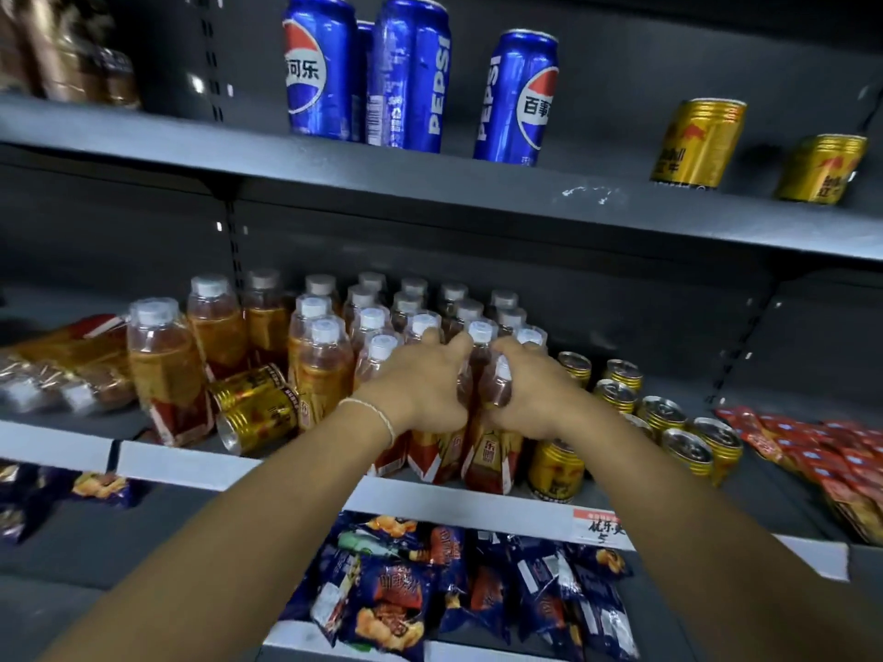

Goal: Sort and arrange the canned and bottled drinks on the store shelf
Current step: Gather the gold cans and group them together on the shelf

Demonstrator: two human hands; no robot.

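A: Middle shelf [191, 463], front edge. What is in the grip?

B: Both grips are closed. The left hand [415, 389] curls over the shoulder of one of the front bottles [485, 453], and the right hand [528, 391] wraps the neck of its neighbour. The hands nearly touch, thumbs inward.

A: Where do those two sit against the rest?

B: At the front right corner of the bottle block [363, 322]. They stand upright with the long axis vertical and the labels toward us. The block runs back and to the left. Upright gold cans [664, 413] stand just beside it on the right.

A: Arm pose?

B: Both forearms reach forward and up from below, with the backs of the hands toward us. Neither hand is nearer; they work side by side.

A: What does the coming move turn on, as we judge it?

B: Likely squaring these two into the rows. Room is tight, with caps close behind and cans at the right. We would push straight back, or lift along the axis — no sideways swing.

A: Any strays?

B: Two tipped cans [253, 408] lie on their sides left of the hands, wedged against bottles — nearer the left hand. We reckon they belong with the cans on the right.
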